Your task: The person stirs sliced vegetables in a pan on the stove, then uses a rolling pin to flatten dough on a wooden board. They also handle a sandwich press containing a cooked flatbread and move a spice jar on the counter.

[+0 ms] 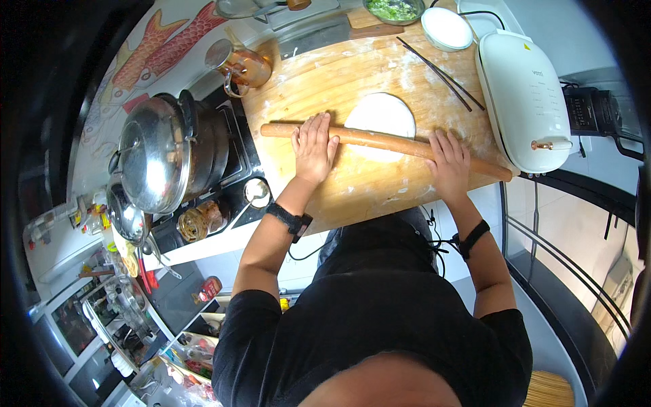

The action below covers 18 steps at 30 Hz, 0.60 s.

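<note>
My L hand (314, 150) is on the rolling pin (380, 140), L of the dough (381, 112); fingers laid out straight over the wood, pointing far, thumb out to the R, not clenched. My R hand (449, 159) is on the same pin, R of the dough, fingers likewise stretched over it, no fist. Both palms face down. Pin runs across the dough, its L end a bit farther off than its R end, which sits by the near edge. Dough's a flat, white, roundish sheet approx mid-counter, most of it showing on the far side of the pin, a smaller strip on the near side. Wooden counter (298, 81) has flour patches all over. Far R of the dough: a pair of dark chopsticks (435, 68), then a white bowl (446, 28); white appliance (525, 95) stands at the R edge. Far side: a cleaver (319, 42) w/ wooden handle, plus a bowl of chopped greens (393, 9). Far L, a glass jug (247, 66) w/ handle. L of the counter: big lidded pot (157, 152), & a ladle (257, 192) nearer me.
</note>
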Each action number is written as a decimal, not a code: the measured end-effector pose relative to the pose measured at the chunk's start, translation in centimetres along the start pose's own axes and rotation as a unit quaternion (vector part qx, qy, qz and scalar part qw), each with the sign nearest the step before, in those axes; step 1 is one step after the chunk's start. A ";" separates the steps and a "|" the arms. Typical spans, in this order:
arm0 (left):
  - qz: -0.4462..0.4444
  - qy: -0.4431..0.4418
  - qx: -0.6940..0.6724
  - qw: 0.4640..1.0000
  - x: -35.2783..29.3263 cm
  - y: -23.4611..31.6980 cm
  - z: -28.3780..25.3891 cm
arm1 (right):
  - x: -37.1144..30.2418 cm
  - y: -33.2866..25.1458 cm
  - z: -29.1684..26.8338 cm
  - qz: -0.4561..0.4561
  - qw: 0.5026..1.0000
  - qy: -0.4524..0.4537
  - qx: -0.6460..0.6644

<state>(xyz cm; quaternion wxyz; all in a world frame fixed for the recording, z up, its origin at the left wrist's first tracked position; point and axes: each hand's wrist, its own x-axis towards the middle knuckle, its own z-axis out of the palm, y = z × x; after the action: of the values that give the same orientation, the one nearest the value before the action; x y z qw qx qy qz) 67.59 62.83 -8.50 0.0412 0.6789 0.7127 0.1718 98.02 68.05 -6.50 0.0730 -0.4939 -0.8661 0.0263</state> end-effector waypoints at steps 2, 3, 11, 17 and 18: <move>0.010 0.020 -0.015 1.000 1.9 -0.5 1.1 | 1.1 -0.3 0.4 0.025 1.000 0.014 -0.012; 0.024 0.040 -0.004 0.999 3.2 -0.8 1.5 | 1.8 -0.2 0.6 0.042 0.998 -0.015 -0.033; -0.034 -0.042 0.097 0.994 13.0 -1.0 3.0 | 8.7 2.1 4.1 0.124 0.992 0.004 -0.014; -0.060 -0.094 0.130 0.985 17.8 0.1 3.3 | 11.5 3.3 4.7 0.136 0.984 0.111 0.032; -0.007 -0.075 0.187 0.979 18.1 0.6 3.4 | 11.4 3.2 4.5 0.120 0.982 0.138 0.041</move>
<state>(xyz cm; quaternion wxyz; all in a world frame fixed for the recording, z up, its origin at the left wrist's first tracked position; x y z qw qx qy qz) 67.77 81.23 -8.36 -0.0316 0.6805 0.7319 -0.0162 94.38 79.58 -10.21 0.2081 -0.5894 -0.7806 0.0017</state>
